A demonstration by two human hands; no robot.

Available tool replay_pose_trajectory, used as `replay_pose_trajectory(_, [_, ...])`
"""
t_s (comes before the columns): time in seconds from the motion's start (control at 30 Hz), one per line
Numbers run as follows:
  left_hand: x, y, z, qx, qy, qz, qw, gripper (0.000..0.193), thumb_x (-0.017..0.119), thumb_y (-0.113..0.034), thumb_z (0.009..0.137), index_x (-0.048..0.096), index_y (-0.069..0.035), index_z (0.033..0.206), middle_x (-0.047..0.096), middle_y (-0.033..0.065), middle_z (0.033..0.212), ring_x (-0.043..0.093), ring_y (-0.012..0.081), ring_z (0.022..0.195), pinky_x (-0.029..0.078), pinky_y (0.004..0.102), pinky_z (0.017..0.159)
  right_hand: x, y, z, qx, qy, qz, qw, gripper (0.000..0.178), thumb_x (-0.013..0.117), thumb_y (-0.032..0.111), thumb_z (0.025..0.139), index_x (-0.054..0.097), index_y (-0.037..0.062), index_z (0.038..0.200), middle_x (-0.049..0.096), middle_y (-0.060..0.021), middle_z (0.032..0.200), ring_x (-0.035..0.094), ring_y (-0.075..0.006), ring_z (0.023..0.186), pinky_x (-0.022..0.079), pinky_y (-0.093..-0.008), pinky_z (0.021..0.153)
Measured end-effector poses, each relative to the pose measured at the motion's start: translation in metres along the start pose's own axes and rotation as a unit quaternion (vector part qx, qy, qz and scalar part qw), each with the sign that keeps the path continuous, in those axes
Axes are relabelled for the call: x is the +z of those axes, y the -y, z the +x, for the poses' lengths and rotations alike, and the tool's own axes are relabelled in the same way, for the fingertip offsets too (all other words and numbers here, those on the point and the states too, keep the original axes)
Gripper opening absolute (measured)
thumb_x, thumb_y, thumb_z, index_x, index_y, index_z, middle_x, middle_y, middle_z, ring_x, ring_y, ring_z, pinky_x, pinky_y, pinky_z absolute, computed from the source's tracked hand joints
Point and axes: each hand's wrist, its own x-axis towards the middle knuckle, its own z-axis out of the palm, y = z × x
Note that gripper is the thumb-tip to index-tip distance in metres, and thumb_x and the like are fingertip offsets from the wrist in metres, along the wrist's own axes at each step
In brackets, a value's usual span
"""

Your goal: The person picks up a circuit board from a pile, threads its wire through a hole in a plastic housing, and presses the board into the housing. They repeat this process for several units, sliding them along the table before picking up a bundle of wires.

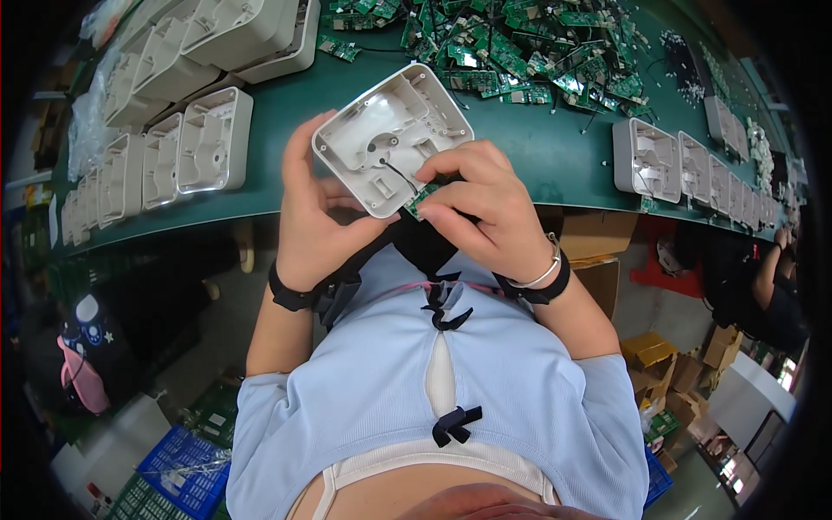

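A light grey plastic housing shell [386, 134], open side up, is held above the near edge of the green workbench [529, 152]. My left hand [314, 217] grips its left and bottom edges. My right hand [481, 204] pinches a small green circuit board [422, 198] at the shell's lower right corner, with a thin black wire running into the shell. Most of the board is hidden by my fingers.
Rows of matching grey shells [173, 147] lie at the left and more shells [667, 160] at the right of the bench. A heap of green circuit boards [529, 48] sits at the back. Cardboard boxes [663, 364] and blue crates [182, 472] stand on the floor. Another person's arm [771, 269] is at far right.
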Motion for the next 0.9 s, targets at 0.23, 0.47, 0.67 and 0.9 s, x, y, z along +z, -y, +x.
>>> replay_pose_trajectory(0.23, [-0.002, 0.005, 0.0, 0.027, 0.021, -0.01, 0.999, 0.115, 0.09, 0.003, 0.072, 0.021, -0.01, 0.162, 0.036, 0.0167, 0.161, 0.068, 0.0306, 0.124, 0.064, 0.037, 0.091, 0.011, 0.007, 0.007, 0.087, -0.051, 0.026, 0.995, 0.022, 0.084, 0.01, 0.081, 0.074, 0.0085, 0.1, 0.072, -0.0042, 0.106, 0.064, -0.0259, 0.098, 0.052, -0.0374, 0.087])
replay_pose_trajectory(0.47, [0.017, -0.004, 0.015, -0.034, 0.131, -0.09, 0.987, 0.119, 0.088, 0.008, 0.072, 0.017, -0.011, 0.165, 0.037, 0.0162, 0.161, 0.067, 0.0297, 0.125, 0.064, 0.0366, 0.092, -0.02, 0.025, -0.02, 0.009, 0.011, -0.164, 0.986, 0.02, 0.081, 0.013, 0.081, 0.072, 0.0109, 0.099, 0.071, -0.0008, 0.102, 0.065, -0.0217, 0.094, 0.052, -0.0369, 0.08])
replay_pose_trajectory(0.67, [0.07, -0.004, 0.053, -0.061, 0.285, -0.134, 0.947, 0.122, 0.086, 0.011, 0.074, 0.01, -0.01, 0.168, 0.037, 0.0169, 0.162, 0.07, 0.0263, 0.119, 0.063, 0.0344, 0.09, -0.066, 0.019, -0.062, 0.013, -0.008, -0.272, 0.962, 0.018, 0.077, 0.014, 0.08, 0.072, 0.0112, 0.096, 0.07, 0.0, 0.1, 0.065, -0.0199, 0.091, 0.052, -0.0352, 0.076])
replay_pose_trajectory(0.9, [0.12, -0.009, 0.071, -0.096, 0.267, -0.015, 0.959, 0.12, 0.082, 0.011, 0.08, 0.006, -0.01, 0.17, 0.044, 0.0188, 0.156, 0.074, 0.0213, 0.099, 0.063, 0.0347, 0.087, -0.106, -0.01, -0.077, -0.008, -0.022, -0.332, 0.943, 0.016, 0.074, 0.013, 0.079, 0.069, 0.0111, 0.094, 0.069, -0.0004, 0.1, 0.065, -0.0195, 0.092, 0.05, -0.0343, 0.077])
